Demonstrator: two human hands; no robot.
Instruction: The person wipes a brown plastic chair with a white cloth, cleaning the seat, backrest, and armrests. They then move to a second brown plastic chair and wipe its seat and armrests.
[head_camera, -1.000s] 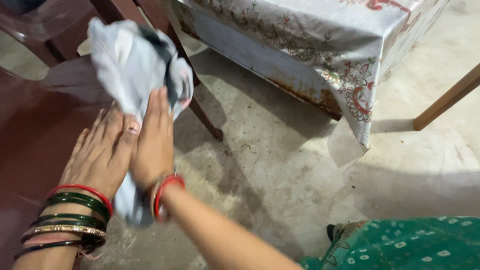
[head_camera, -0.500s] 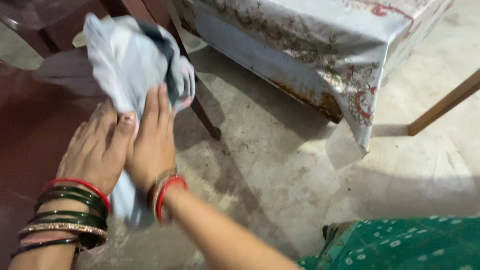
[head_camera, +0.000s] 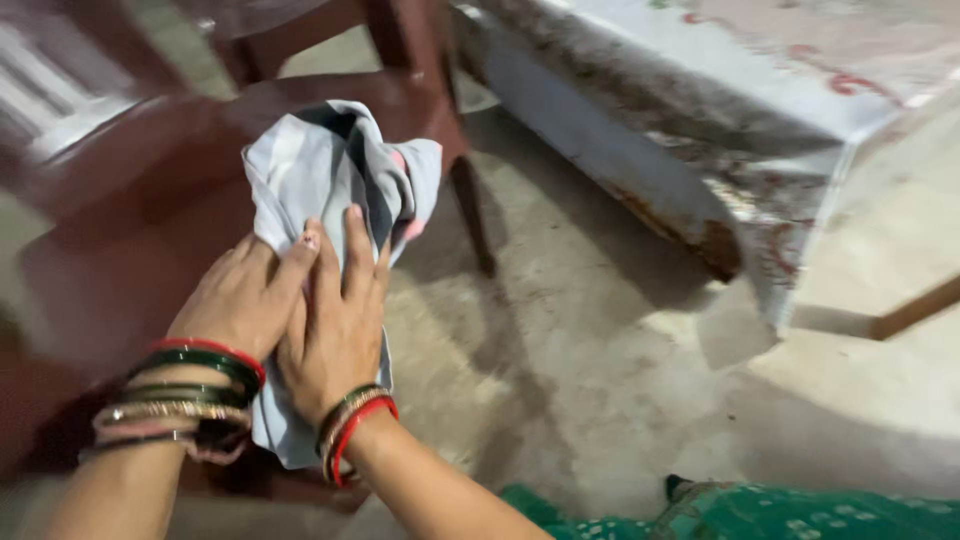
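Both hands have slid right along the maroon chair (head_camera: 120, 240), where the left hand (head_camera: 245, 300) and right hand (head_camera: 335, 330) press flat, fingers open, on the grey cloth (head_camera: 320, 165), left of the covered table (head_camera: 760, 90).

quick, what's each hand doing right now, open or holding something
Left hand: open, fingers flat on the crumpled pale grey cloth.
Right hand: open, palm pressing the same cloth down on the dark red plastic chair.

Matt cloth (head_camera: 335, 175); glossy plastic chair (head_camera: 150, 200)
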